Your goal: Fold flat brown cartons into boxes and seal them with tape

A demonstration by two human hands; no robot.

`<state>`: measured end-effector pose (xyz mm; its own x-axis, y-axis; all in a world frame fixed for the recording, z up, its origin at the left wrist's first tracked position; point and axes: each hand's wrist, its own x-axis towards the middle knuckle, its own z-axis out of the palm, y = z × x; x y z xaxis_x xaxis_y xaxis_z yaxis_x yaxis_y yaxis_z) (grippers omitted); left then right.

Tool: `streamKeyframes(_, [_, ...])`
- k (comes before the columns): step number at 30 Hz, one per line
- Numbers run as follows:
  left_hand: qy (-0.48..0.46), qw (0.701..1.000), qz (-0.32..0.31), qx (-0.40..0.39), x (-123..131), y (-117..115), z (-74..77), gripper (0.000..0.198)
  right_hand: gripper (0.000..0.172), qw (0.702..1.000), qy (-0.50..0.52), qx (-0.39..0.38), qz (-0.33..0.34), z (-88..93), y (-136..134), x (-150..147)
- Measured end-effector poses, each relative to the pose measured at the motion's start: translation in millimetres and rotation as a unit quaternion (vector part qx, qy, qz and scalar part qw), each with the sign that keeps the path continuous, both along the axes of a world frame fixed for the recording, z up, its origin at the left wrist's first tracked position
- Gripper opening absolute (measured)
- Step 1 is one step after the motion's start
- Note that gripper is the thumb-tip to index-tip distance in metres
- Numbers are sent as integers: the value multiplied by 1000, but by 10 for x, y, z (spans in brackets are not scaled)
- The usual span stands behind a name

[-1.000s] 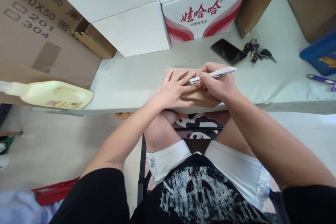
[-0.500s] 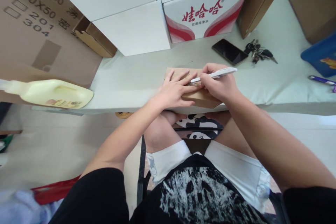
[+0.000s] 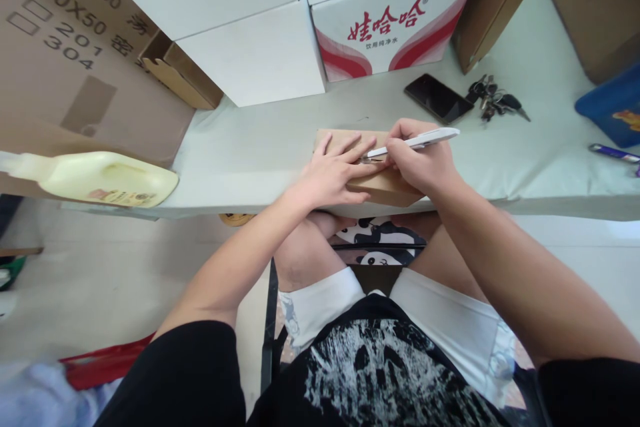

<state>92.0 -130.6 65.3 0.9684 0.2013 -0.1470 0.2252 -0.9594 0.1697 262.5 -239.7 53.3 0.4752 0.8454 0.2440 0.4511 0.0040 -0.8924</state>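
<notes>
A small brown cardboard box [image 3: 395,188] lies at the front edge of the cloth-covered table [image 3: 250,147]. Across its top rests my left hand [image 3: 337,170], open, with the fingers spread flat. My right hand [image 3: 423,157] is closed round a white pen [image 3: 433,138], whose tip meets the box top just beside my left fingers. A dark mark or slit shows on the cardboard near the tip; which of the two I cannot tell.
Behind the box stand white cartons [image 3: 260,53] and a red-and-white carton [image 3: 390,30]. A phone [image 3: 439,98] and keys [image 3: 495,99] lie behind my right hand. A yellow bottle [image 3: 110,179] lies left; a blue container [image 3: 613,107] and purple pen [image 3: 614,153] are right.
My right hand and the white pen have shifted slightly to the right. My left hand and the box stay where they were.
</notes>
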Motion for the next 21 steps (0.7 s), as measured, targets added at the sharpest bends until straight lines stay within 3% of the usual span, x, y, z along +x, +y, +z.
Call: streamKeyframes(21, [-4,1000,0,13,2,0,-11,80,27,1000,-14,10,-8,12,-6,14])
